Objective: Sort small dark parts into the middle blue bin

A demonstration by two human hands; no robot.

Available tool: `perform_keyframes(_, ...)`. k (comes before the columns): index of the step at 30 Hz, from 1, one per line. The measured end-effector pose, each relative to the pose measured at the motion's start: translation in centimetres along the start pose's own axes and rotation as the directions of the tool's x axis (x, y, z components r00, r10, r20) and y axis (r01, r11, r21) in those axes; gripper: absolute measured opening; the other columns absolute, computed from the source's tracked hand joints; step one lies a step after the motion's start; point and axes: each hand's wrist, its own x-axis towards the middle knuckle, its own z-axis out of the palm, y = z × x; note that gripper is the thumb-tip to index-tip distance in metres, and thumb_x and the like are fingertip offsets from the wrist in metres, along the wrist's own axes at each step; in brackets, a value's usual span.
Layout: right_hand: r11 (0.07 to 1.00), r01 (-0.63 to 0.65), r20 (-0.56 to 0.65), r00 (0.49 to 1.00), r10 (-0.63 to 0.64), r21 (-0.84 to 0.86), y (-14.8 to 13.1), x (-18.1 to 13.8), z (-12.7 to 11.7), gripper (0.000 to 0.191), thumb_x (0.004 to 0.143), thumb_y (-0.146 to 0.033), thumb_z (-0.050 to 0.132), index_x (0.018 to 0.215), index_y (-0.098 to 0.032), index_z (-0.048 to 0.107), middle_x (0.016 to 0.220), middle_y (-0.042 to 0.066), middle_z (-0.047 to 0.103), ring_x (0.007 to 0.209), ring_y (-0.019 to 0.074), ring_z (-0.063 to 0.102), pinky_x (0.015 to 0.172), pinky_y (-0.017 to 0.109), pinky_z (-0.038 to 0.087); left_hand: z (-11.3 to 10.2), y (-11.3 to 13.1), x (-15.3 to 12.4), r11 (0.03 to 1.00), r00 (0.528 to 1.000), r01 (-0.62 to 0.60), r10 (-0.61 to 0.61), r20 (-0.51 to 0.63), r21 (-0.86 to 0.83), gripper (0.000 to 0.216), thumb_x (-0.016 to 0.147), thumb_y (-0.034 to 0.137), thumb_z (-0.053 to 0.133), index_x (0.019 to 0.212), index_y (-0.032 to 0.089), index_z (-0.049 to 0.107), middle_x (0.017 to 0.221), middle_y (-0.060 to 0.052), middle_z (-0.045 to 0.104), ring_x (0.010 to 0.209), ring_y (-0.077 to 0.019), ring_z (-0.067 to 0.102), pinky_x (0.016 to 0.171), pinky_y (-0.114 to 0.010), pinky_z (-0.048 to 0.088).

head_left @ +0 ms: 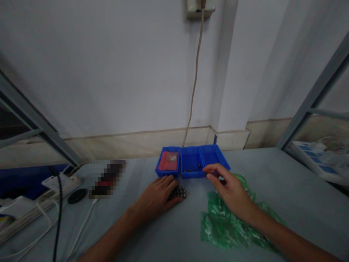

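My left hand lies on the table, its fingers and thumb curled around a cluster of small dark shiny round pieces. To the right, my right hand is held at the front of a blue two-part bin, thumb and forefinger pinched together. What is between those fingertips is too small to make out. A few small dark pieces lie on the floor of the bin's left compartment; the right one shows its bare blue floor. Beside it stands another blue bin holding a red packet.
Crumpled green plastic bags lie under and around my right forearm. At the left are a power strip, white cables, a black round lid and a pixelated object. Behind the table rises a wall with a hanging cable.
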Motion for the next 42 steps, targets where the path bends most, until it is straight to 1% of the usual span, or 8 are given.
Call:
perform_keyframes(4,0.935,-0.230,0.091,0.973,0.213,0.269,0.4,0.0,0.3,0.040,0.099,-0.064,0.068,0.110,-0.027,0.076,0.077,-0.001,0.059,0.048,0.0117,0.041,0.042,0.025,0.032,0.1,-0.1,-0.1,1.000,1.000,-0.001,0.001,-0.014,-0.016,0.030,0.109,0.052,0.064,0.110,0.022,0.063,0.113,-0.008,0.069,0.097,-0.0270,0.068,0.085,-0.041,0.055)
perform_keyframes(10,0.818,-0.364,0.178,0.932,0.317,0.446,0.5,-0.1,0.8,0.041,0.094,-0.063,0.075,0.108,-0.025,0.076,0.068,-0.006,0.044,0.049,0.0089,0.030,0.040,0.020,0.027,0.3,-0.2,-0.1,1.000,1.000,0.000,-0.001,-0.008,-0.028,0.031,0.109,0.052,0.063,0.111,0.021,0.062,0.114,-0.008,0.069,0.099,-0.0275,0.068,0.085,-0.041,0.056)
perform_keyframes(18,0.993,-0.084,-0.046,0.995,0.088,0.082,0.8,-0.4,0.7,0.029,0.104,-0.051,0.064,0.123,-0.033,0.078,0.104,0.007,0.071,0.073,0.0215,0.062,0.053,0.030,0.046,0.4,-0.2,-0.2,1.000,1.000,0.000,-0.001,-0.025,-0.029,0.029,0.107,0.050,0.068,0.115,0.022,0.063,0.115,-0.008,0.069,0.103,-0.0288,0.069,0.090,-0.043,0.056)
perform_keyframes(22,0.987,0.114,-0.074,0.990,-0.123,-0.117,0.4,-0.6,0.4,0.018,0.103,-0.035,0.068,0.117,-0.033,0.079,0.107,0.008,0.072,0.094,0.0286,0.065,0.079,0.040,0.052,0.4,-0.3,-0.3,1.000,1.000,0.007,-0.007,-0.006,-0.024,0.030,0.106,0.049,0.069,0.114,0.022,0.063,0.116,-0.008,0.069,0.104,-0.0296,0.068,0.091,-0.044,0.056)
perform_keyframes(25,0.977,0.149,-0.057,0.986,-0.159,-0.151,0.3,-0.6,0.4,0.016,0.103,-0.031,0.068,0.115,-0.032,0.078,0.107,0.008,0.073,0.093,0.0276,0.064,0.084,0.042,0.051,0.5,-0.3,-0.3,1.000,1.000,0.014,-0.014,-0.005,-0.025,0.029,0.106,0.048,0.070,0.116,0.022,0.063,0.116,-0.008,0.069,0.104,-0.0297,0.068,0.091,-0.044,0.057)
perform_keyframes(28,0.997,0.057,-0.021,0.998,-0.058,-0.048,0.5,-0.7,0.7,0.017,0.106,-0.037,0.065,0.118,-0.032,0.076,0.107,0.007,0.072,0.091,0.0255,0.065,0.078,0.038,0.051,0.6,-0.4,-0.2,0.999,1.000,0.016,-0.017,-0.008,-0.039,0.027,0.105,0.047,0.071,0.116,0.023,0.063,0.115,-0.007,0.069,0.103,-0.0295,0.069,0.090,-0.043,0.056)
perform_keyframes(33,0.957,-0.189,0.051,0.982,0.182,0.221,0.9,-0.4,1.1,0.037,0.104,-0.059,0.061,0.116,-0.027,0.075,0.086,0.002,0.063,0.054,0.0137,0.048,0.047,0.027,0.036,0.4,-0.2,-0.2,0.998,0.999,0.041,-0.040,0.023,-0.051,0.028,0.106,0.048,0.069,0.116,0.022,0.063,0.118,-0.008,0.068,0.107,-0.0305,0.069,0.091,-0.044,0.057)
perform_keyframes(42,0.790,-0.380,0.168,0.924,0.342,0.482,0.3,0.0,1.4,0.050,0.088,-0.067,0.078,0.106,-0.021,0.074,0.063,-0.009,0.037,0.051,0.0089,0.028,0.044,0.020,0.025,0.4,-0.2,-0.4,0.997,0.998,0.044,-0.041,0.044,-0.063,0.032,0.108,0.051,0.065,0.120,0.022,0.062,0.120,-0.008,0.067,0.109,-0.0307,0.068,0.094,-0.046,0.057)
